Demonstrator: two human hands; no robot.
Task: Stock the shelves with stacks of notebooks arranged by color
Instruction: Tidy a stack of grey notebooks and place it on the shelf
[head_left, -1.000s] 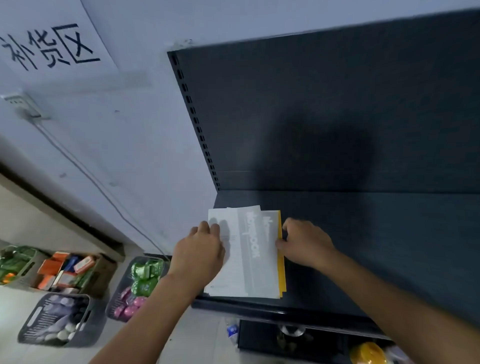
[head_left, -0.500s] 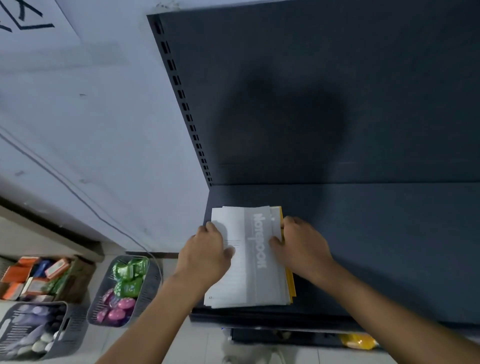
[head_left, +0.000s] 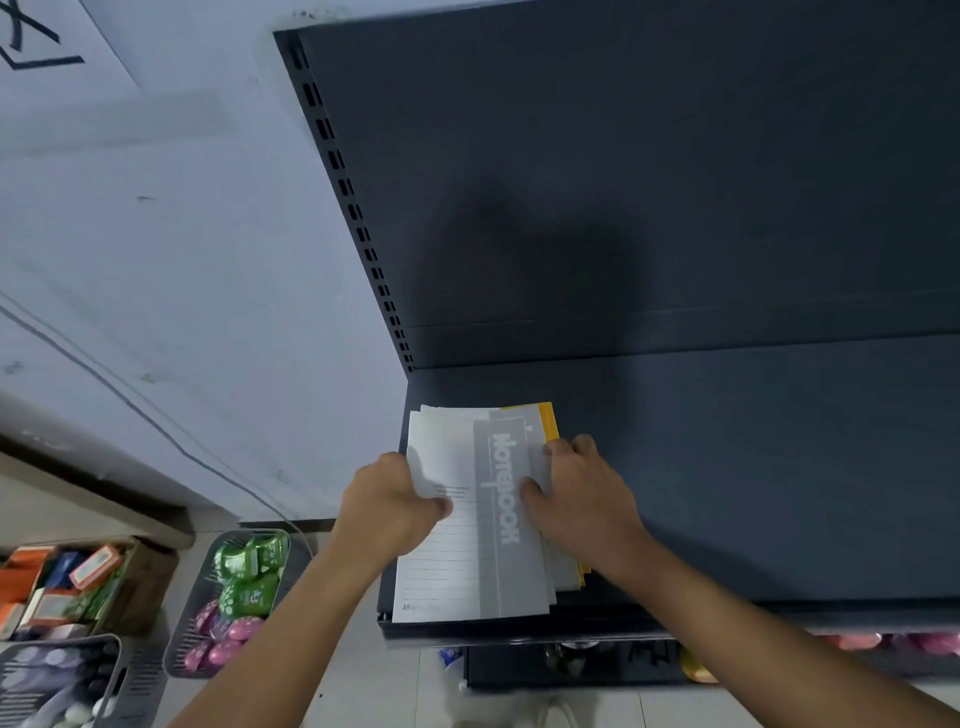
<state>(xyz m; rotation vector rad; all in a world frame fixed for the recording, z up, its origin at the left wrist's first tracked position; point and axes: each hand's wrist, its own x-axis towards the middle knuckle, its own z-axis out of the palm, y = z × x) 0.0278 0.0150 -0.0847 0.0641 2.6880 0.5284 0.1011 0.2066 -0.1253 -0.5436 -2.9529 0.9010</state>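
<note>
I am observing a stack of thin paper notebooks (head_left: 478, 551), topped by a grey-and-white lined cover printed "Notebook", lying flat at the front left corner of the dark grey metal shelf (head_left: 753, 467), its near edge reaching the shelf lip. Yellow-covered notebooks (head_left: 548, 421) are showing beneath, along the far right edge, and the layers are sitting fanned rather than square. The left hand (head_left: 387, 506) is gripping the stack's left edge, with the thumb lying on the top cover and the fingers going out of sight. The right hand (head_left: 582, 499) is clamping the right edge, thumb on the grey band and fingertips curled at the upper covers; the two hands are standing apart, one on each long side. I am judging the notebooks to be light singly, somewhat weightier as a stack, flexible, smooth-faced and prone to sliding over one another. I am recommending a hold on both long edges near mid-length, with pressure inward and downward, since a one-corner lift is likely to bend the covers and spill the lower layers. Grey plastic baskets of green and pink packets (head_left: 239, 597) are standing on the floor to the left, well apart from the stack.
</note>
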